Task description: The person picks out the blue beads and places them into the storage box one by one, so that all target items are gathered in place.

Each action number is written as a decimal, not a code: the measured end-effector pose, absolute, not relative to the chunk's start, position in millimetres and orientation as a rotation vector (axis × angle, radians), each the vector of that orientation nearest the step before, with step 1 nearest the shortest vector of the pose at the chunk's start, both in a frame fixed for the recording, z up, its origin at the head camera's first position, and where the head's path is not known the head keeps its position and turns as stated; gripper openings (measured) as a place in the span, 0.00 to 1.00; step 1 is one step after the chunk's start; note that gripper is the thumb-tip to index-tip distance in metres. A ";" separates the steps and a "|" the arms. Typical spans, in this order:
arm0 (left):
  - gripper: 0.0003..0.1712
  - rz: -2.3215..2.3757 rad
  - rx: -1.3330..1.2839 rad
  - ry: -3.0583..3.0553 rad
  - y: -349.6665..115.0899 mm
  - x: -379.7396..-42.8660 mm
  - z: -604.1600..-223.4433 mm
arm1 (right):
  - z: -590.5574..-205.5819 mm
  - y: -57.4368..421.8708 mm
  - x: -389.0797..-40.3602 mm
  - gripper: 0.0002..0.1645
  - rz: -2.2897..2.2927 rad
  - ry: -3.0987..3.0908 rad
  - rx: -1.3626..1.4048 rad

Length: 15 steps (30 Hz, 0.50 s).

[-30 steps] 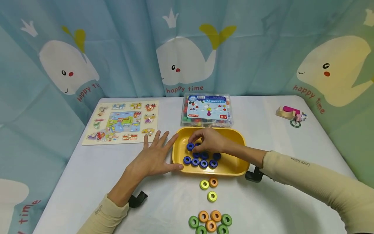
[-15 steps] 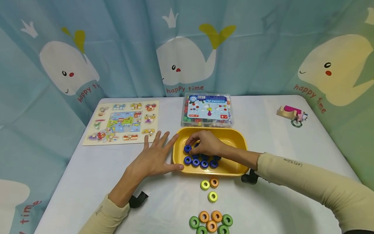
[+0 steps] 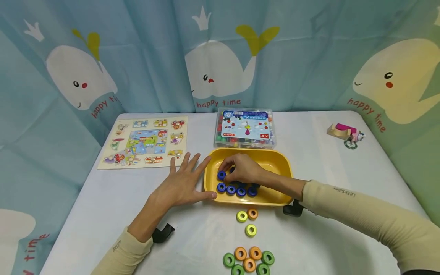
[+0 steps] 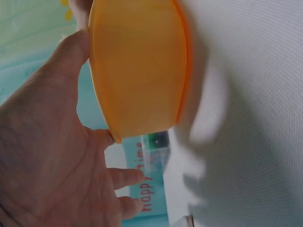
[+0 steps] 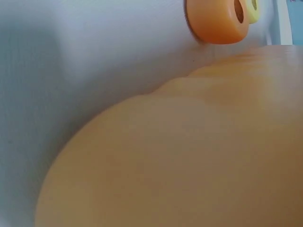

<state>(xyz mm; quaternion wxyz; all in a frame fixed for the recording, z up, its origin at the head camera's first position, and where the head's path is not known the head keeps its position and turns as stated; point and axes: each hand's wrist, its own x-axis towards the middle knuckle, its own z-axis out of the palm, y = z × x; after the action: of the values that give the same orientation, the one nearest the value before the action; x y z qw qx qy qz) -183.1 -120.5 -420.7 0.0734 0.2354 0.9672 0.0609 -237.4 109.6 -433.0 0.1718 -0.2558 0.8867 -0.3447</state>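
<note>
A yellow tray (image 3: 275,199) holds several blue rings, with a row of them (image 3: 231,190) along its near side. Inside the tray, my right hand (image 3: 245,169) pinches one blue ring (image 3: 221,175) at the left between thumb and fingers, and covers part of the other rings. My left hand (image 3: 180,187) is spread with straight fingers at the tray's left end, the thumb and a fingertip at the rim. In the left wrist view that hand (image 4: 52,137) touches the edge of the tray (image 4: 139,66). The tray's outer wall (image 5: 180,161) fills most of the right wrist view.
In front of the tray lie two yellow rings (image 3: 251,230) and an orange ring (image 3: 252,213). Nearer are more orange rings (image 3: 249,264) and green rings (image 3: 268,258). Behind stands a clear box of beads (image 3: 245,129). A puzzle board (image 3: 142,143) lies left, a small toy (image 3: 343,133) right.
My right hand has shifted slightly left and toward me with the blue ring, which was nearer the tray's middle. My left hand stays in place at the tray's end.
</note>
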 end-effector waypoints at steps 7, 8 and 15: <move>0.61 0.200 0.717 2.901 -118.8 -183.0 -420.7 | -431.8 110.2 -234.0 0.15 -0.936 2.501 -0.739; 0.61 0.200 0.719 2.902 -118.8 -183.0 -420.7 | -431.6 110.6 -233.8 0.15 -0.935 2.502 -0.745; 0.61 0.198 0.725 2.907 -118.5 -183.1 -420.9 | -420.8 115.7 -234.4 0.17 -0.951 2.524 -0.751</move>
<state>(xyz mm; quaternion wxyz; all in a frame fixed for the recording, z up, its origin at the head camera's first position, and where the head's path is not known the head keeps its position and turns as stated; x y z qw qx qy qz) -183.1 -118.5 -420.9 0.0693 0.2407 0.9659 0.0657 -234.4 115.7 -420.8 0.1701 -0.2644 0.8884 -0.3346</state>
